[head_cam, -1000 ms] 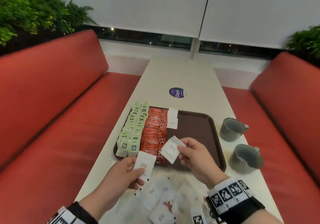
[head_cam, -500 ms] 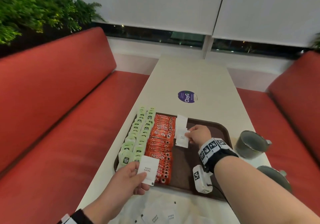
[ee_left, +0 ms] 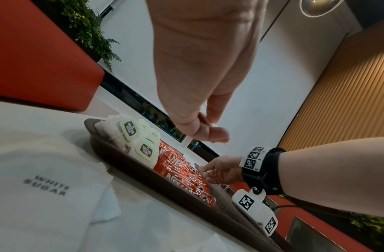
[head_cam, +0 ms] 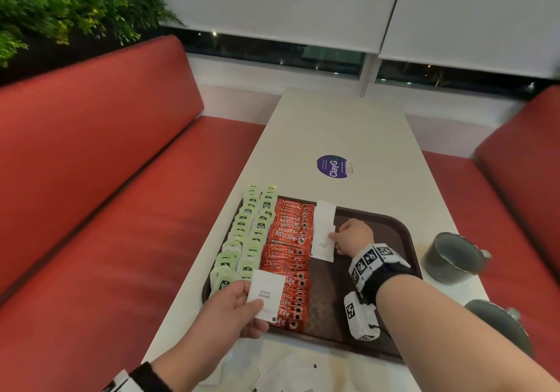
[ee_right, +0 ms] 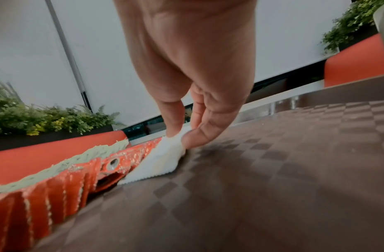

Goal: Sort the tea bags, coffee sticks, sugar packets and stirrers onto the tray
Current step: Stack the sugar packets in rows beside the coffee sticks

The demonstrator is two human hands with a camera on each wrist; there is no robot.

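A brown tray (head_cam: 372, 273) holds two rows of green tea bags (head_cam: 242, 240), a column of red coffee sticks (head_cam: 288, 255) and a short line of white sugar packets (head_cam: 324, 218). My right hand (head_cam: 348, 237) is low over the tray and pinches the nearest packet (head_cam: 322, 247) of that line between thumb and finger; the pinch shows on the packet (ee_right: 163, 162) in the right wrist view. My left hand (head_cam: 239, 309) holds another white sugar packet (head_cam: 266, 296) by its corner above the tray's near left part. More sugar packets (head_cam: 297, 370) lie loose on the table before the tray.
Two grey mugs (head_cam: 451, 258) (head_cam: 497, 322) stand right of the tray near the table's right edge. A purple round sticker (head_cam: 333, 166) lies beyond the tray. Red bench seats (head_cam: 106, 179) flank the white table (head_cam: 339, 124) on both sides.
My right hand carried its sugar packet from the near edge to the line of packets on the tray and set it down there. The left hand kept its packet and rose slightly.
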